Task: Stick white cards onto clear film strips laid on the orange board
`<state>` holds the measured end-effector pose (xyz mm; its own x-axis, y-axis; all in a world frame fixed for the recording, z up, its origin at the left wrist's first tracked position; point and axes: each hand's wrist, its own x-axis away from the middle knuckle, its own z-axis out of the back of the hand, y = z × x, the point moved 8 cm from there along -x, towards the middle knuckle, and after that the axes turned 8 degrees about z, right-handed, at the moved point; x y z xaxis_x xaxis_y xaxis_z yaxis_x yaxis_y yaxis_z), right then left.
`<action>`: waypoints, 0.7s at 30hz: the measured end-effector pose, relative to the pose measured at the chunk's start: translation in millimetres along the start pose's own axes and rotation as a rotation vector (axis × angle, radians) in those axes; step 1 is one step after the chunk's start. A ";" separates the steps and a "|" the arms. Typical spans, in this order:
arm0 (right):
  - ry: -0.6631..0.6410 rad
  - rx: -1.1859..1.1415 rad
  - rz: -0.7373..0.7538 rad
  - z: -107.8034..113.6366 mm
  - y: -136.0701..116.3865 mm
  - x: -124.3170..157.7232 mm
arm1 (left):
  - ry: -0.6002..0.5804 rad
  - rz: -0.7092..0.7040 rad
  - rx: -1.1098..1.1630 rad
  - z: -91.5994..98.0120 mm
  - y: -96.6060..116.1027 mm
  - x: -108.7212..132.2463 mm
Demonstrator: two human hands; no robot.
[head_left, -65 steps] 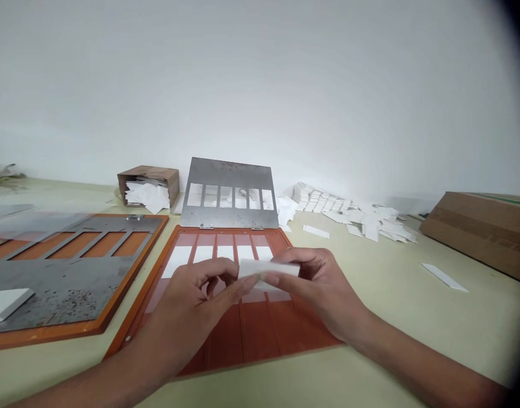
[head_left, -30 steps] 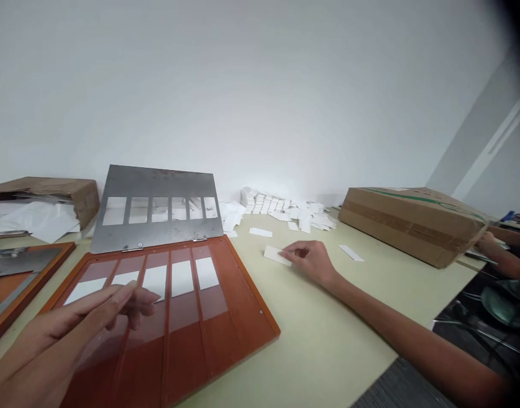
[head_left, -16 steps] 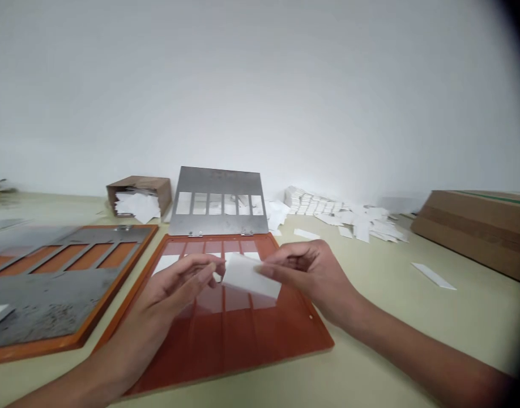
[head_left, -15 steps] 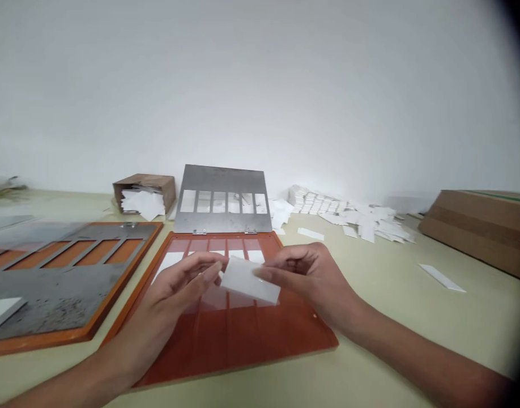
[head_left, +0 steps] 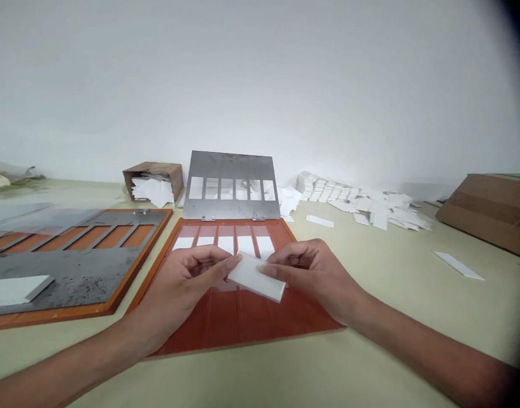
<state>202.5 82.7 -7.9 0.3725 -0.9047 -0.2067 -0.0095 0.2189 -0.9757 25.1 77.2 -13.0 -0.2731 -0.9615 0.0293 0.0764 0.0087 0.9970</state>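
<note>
A small stack of white cards [head_left: 256, 277] is held between my two hands above an orange slotted tray [head_left: 243, 317]. My left hand [head_left: 181, 286] pinches the stack's left end with its fingertips. My right hand [head_left: 313, 275] grips the right side, fingers curled. White cards [head_left: 225, 243] lie in the tray's far slots. The tray's metal lid [head_left: 232, 184] with several window cut-outs stands hinged upright at the far edge.
A second orange tray with a closed metal lid [head_left: 68, 266] lies at left, a white stack [head_left: 13, 288] on it. A small cardboard box of white paper [head_left: 154, 182] stands behind. Loose white cards [head_left: 357, 203] pile at back right, one card [head_left: 457, 264] alone. A large cardboard box [head_left: 491, 212] sits far right.
My right hand reached out to the table at right, took white cards and came back to the left hand. Both hands now hold the stack lower over the tray.
</note>
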 end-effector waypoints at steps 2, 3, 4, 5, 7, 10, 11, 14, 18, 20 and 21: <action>-0.008 0.005 -0.022 -1.6 3.2 -0.2 | -0.001 0.005 -0.027 -1.3 0.5 0.1; -0.015 0.007 -0.028 -2.9 4.5 0.0 | -0.006 0.003 -0.047 -2.2 0.5 0.1; -0.022 0.009 -0.032 -4.4 5.8 0.4 | -0.015 -0.004 -0.076 -3.4 0.3 0.4; -0.032 0.011 -0.031 -6.2 6.6 1.0 | -0.024 -0.011 -0.115 -4.8 -0.1 0.8; -0.048 0.019 -0.023 -9.6 7.8 2.4 | -0.049 -0.025 -0.208 -8.2 -1.6 2.1; -0.064 0.048 -0.001 -11.7 7.3 4.1 | -0.074 -0.041 -0.292 -11.8 -2.1 4.3; -0.069 0.068 0.008 -11.4 6.4 4.3 | -0.077 -0.049 -0.293 -12.1 -1.1 4.8; -0.079 0.146 0.030 -6.7 2.2 4.0 | -0.074 -0.045 -0.248 -9.6 0.7 5.0; -0.047 0.197 0.033 7.0 -0.7 2.5 | -0.041 0.022 -0.112 1.2 -5.3 3.2; -0.046 0.161 0.025 11.1 1.3 1.8 | -0.017 0.042 -0.056 6.7 -8.9 2.2; -0.046 0.131 0.020 12.0 3.0 1.6 | -0.005 0.049 -0.034 8.9 -10.3 1.7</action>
<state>214.2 86.3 -10.3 0.4153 -0.8827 -0.2198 0.1023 0.2854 -0.9529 15.3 77.8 -22.6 -0.2732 -0.9587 0.0786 0.1227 0.0463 0.9914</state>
